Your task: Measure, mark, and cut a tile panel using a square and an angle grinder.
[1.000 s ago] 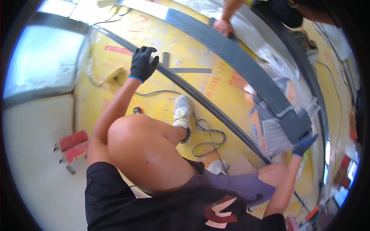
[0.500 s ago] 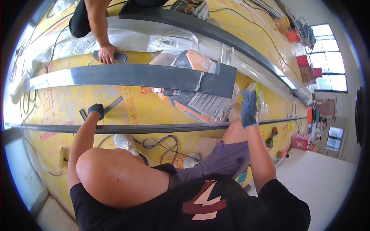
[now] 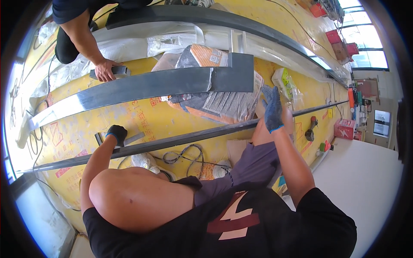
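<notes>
Head view, as it reaches my station. The person's left hand (image 3: 117,134), in a dark glove, is curled into a fist just beyond the long dark bar (image 3: 193,136); I cannot tell whether anything is gripped inside it. Beside this fist, on the yellow floor covering (image 3: 126,112), lie two short grey strips (image 3: 135,138), one to each side. The right hand (image 3: 272,108), in a blue-grey glove, is open, its fingers extended and nothing visible in its grasp. I see it just right of the squared end of a broad grey profile (image 3: 172,81) and near the end of a plastic-wrapped bag (image 3: 230,103); contact with the bag I cannot confirm.

The long dark bar runs obliquely across the floor area, passing behind the left forearm and the right knee. The broad grey profile lies beyond it, roughly lengthwise, its squared end over the bag. Past the profile's left portion, a co-worker's bare hand (image 3: 105,71) rests on a short grey block (image 3: 121,72). Farther out I note a second dark beam (image 3: 215,17) next to clear plastic film. A looped black cable (image 3: 185,152) lies between the white shoes (image 3: 144,161); a cordless drill (image 3: 310,129) stands to the right of the knee.
</notes>
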A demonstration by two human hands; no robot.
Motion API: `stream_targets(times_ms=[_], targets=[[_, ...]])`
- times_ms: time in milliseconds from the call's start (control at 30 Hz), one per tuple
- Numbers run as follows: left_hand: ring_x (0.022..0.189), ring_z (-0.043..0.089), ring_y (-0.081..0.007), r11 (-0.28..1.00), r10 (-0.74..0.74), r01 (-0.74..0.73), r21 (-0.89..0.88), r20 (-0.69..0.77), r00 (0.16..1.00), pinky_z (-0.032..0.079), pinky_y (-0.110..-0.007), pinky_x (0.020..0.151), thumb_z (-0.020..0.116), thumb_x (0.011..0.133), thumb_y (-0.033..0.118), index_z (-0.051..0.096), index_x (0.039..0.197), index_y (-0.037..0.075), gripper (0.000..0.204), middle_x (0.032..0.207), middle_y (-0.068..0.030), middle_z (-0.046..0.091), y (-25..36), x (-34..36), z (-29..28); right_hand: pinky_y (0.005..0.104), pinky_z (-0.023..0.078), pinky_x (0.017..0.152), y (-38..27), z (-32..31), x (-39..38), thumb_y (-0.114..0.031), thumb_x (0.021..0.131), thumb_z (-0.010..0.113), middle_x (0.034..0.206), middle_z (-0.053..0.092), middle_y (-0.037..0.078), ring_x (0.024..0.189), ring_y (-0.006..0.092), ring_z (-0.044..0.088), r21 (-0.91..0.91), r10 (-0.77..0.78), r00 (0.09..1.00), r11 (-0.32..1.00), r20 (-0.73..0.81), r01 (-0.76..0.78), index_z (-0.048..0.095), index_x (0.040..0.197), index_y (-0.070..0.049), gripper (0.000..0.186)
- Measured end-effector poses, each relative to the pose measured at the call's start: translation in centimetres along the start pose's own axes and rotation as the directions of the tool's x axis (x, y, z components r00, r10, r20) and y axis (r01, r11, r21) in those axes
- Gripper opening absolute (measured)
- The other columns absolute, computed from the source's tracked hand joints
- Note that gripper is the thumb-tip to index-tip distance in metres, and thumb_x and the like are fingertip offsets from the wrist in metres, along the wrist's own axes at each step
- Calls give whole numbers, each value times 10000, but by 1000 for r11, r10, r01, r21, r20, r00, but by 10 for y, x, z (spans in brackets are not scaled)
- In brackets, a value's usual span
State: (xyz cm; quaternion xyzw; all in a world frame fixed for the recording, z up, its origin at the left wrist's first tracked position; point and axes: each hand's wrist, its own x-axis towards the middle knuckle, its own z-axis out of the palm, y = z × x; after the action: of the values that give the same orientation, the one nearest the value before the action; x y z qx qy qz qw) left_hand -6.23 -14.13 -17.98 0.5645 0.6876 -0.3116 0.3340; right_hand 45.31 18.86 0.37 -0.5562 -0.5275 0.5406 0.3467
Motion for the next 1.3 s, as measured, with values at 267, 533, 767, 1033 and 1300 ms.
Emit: stream_targets(times_ms=[267, 533, 767, 1033, 1300], targets=[[1077, 700, -395, 998, 40, -42, -53, -48, 998, 572, -455, 937, 819, 715, 354, 766, 1112, 75, 488, 1123, -215, 737, -2, 0, 5, 446, 335, 1184, 12, -16, -23, -434, 1120, 388, 1529, 505, 101, 1423, 245, 462, -18, 33, 999, 999, -19, -34, 420, 1544, -63, 564], [1066, 698, -410, 989, 58, -74, -131, -124, 991, 569, -460, 932, 793, 734, 353, 758, 1112, 55, 483, 1108, -228, 733, -10, 2, 6, 414, 378, 1159, 21, -37, -33, -236, 1117, 439, 1533, 493, 105, 1415, 243, 469, -165, -144, 988, 974, 61, 152, 374, 1569, -59, 490], [1076, 668, -457, 876, -11, -76, -476, -177, 984, 531, -533, 954, 672, 833, 251, 578, 1295, 15, 528, 1061, -268, 711, -26, -35, 1, 400, 389, 1157, 18, -24, -26, -211, 1114, 435, 1486, 538, 105, 1392, 232, 495, -121, -108, 991, 986, 81, 117, 443, 1516, -22, 444], [920, 675, -204, 131, -215, -521, -843, -537, 816, 553, -387, 869, 471, 1111, 257, 533, 1143, 51, 217, 917, -66, 650, -15, -160, -100, 384, 460, 1100, 7, 8, -24, -167, 1108, 447, 1425, 597, 86, 1295, 226, 587, 110, -79, 988, 992, 131, 64, 544, 1420, -1, 366], [1166, 692, -337, -351, 20, -561, -750, -605, 796, 543, -522, 1062, 550, 1080, 249, 537, 1193, 26, 250, 1127, -151, 690, 69, -246, -247, 393, 521, 985, -92, 67, -35, -187, 934, 743, 1245, 655, 167, 1138, 326, 658, -270, -614, 613, 563, 497, 782, 635, 1204, -16, 337]])
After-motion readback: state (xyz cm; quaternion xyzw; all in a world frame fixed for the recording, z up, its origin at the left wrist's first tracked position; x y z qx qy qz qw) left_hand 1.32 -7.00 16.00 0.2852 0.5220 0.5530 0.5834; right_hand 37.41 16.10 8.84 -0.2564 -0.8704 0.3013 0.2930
